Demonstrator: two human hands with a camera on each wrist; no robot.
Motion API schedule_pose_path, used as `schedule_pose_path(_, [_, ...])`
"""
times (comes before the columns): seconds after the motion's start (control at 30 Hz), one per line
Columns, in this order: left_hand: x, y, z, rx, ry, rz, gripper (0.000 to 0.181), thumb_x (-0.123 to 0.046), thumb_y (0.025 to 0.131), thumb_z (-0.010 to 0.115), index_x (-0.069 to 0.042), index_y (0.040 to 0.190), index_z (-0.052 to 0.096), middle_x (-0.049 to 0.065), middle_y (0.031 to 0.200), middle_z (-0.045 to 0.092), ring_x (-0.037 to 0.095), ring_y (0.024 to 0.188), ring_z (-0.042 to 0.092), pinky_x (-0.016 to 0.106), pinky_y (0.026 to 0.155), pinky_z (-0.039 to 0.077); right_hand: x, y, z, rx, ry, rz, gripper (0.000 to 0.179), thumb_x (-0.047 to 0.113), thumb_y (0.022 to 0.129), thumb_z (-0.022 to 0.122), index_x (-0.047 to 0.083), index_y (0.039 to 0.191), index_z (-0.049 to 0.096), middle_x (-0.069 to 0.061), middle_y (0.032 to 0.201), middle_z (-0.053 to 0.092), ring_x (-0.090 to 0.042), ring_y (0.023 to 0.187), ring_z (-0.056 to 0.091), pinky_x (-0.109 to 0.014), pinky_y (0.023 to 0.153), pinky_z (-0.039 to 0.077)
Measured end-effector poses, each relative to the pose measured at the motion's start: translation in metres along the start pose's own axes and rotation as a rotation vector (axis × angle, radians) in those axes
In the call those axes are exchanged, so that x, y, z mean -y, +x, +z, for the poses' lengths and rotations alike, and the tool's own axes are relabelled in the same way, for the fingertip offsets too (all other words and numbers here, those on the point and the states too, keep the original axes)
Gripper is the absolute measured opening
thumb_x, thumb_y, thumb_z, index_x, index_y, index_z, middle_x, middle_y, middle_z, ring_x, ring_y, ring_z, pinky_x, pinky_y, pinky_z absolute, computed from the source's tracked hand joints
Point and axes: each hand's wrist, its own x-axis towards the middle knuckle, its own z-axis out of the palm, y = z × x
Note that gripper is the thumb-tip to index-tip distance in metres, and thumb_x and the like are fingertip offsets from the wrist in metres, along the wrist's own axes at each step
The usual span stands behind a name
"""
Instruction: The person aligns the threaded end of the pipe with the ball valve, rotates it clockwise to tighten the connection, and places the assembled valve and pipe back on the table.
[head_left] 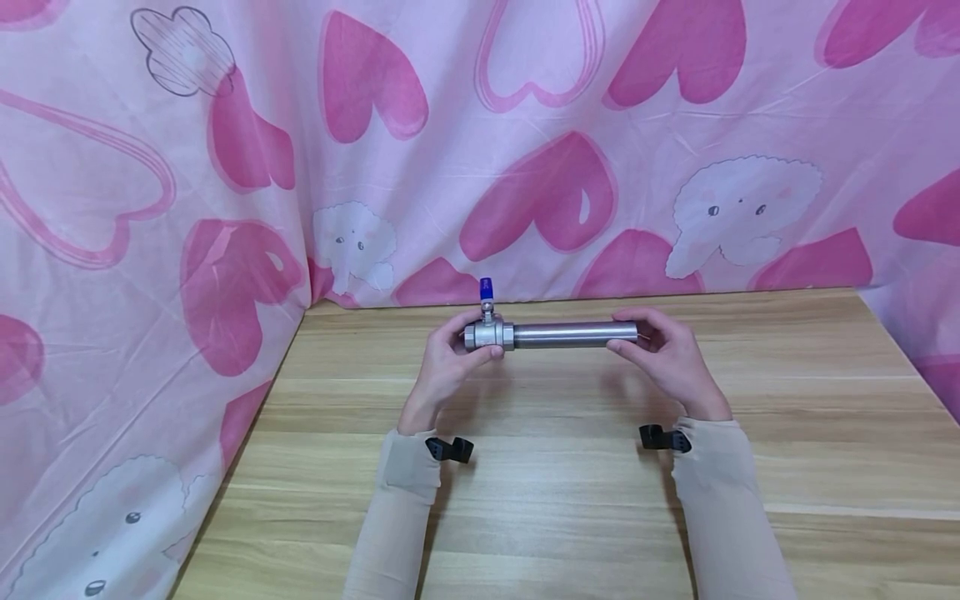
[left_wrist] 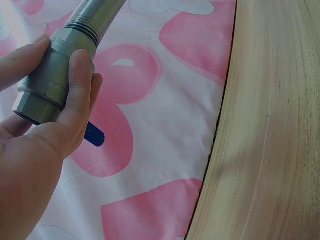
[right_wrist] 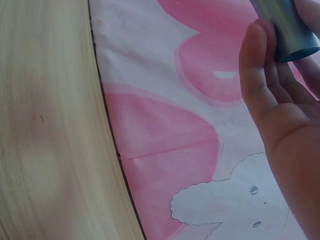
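A metal ball valve [head_left: 489, 335] with a blue lever handle [head_left: 486, 289] is joined to a steel pipe [head_left: 573, 335]; both are held level above the table. My left hand [head_left: 452, 358] grips the valve body, thumb along its near side. The blue handle points away from me. At the pipe's plain right end, my right hand [head_left: 670, 354] pinches it between thumb and fingers. Threads [left_wrist: 84, 27] show between valve and pipe in the left wrist view. The pipe's open end [right_wrist: 299, 51] shows in the right wrist view.
Below the hands lies a wood-grain table [head_left: 555, 500]. A pink curtain [head_left: 450, 192] printed with hearts hangs along its back and left edges. Each sleeve carries a small black wrist camera, one on the left [head_left: 450, 450] and one on the right [head_left: 664, 437].
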Motion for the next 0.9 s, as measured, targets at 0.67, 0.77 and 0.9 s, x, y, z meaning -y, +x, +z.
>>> schedule_pose_path(0.67, [0.0008,0.0007,-0.0013,-0.011,-0.011,-0.021,0.059,0.004,0.075,0.077,-0.003,0.13,0.057,0.019,0.127,0.057,0.02,0.101,0.06,0.026,0.087,0.055,0.0007,0.0008,0.0016,0.04,0.101,-0.043,0.048,-0.011,0.078,0.071,-0.001,0.123,0.058,-0.005,0.121,0.059,-0.005,0.097,0.062,-0.016,0.086,0.054])
schedule_pose_path(0.77, [0.0005,0.0005,-0.0016,-0.012,-0.01,-0.018,0.059,0.004,0.076,0.077,-0.003,0.131,0.056,0.02,0.127,0.057,0.02,0.1,0.059,0.026,0.087,0.055,0.0005,0.0002,0.0017,0.04,0.088,-0.047,0.046,-0.012,0.079,0.07,-0.002,0.122,0.056,-0.004,0.122,0.057,-0.004,0.099,0.062,-0.015,0.086,0.053])
schedule_pose_path(0.9, [-0.0002,0.0004,-0.0016,-0.01,-0.016,-0.015,0.06,0.005,0.075,0.077,-0.002,0.131,0.056,0.02,0.128,0.057,0.02,0.1,0.059,0.026,0.086,0.055,0.0009,-0.0002,0.0015,0.032,0.083,-0.044,0.045,-0.013,0.078,0.07,-0.005,0.12,0.055,0.004,0.119,0.057,-0.002,0.099,0.062,-0.014,0.086,0.053])
